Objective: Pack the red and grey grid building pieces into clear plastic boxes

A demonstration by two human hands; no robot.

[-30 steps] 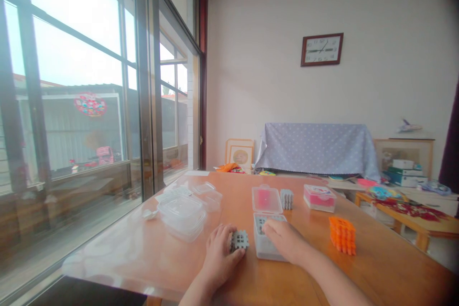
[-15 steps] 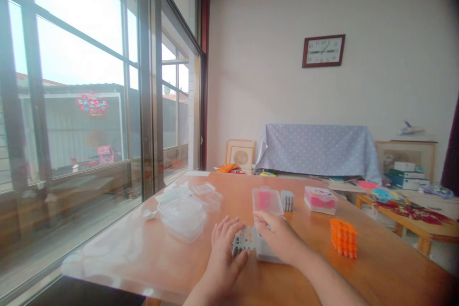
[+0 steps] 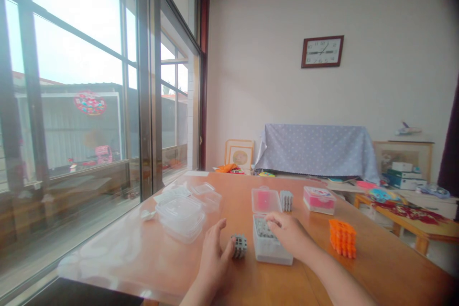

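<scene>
My left hand rests on the table with its fingers stretched out and its thumb apart. Against the thumb stands a small grey lattice block, built of interlocking plastic pieces; the hand is beside it, not wrapped round it. My right hand reaches over a clear plastic box whose lid is tipped back. Grey plastic pieces fill the box. The right fingers are curled together at its right rim, and whatever lies between them is hidden.
An orange lattice block stands at the right. Behind the box are another grey block and a closed pink-filled box. Clear plastic containers lie at the left. The wooden table borders a large window.
My right hand has moved right and slightly back, uncovering the grey pieces in the box. My left hand has drawn back to the left of the grey block, leaving it in plain view.
</scene>
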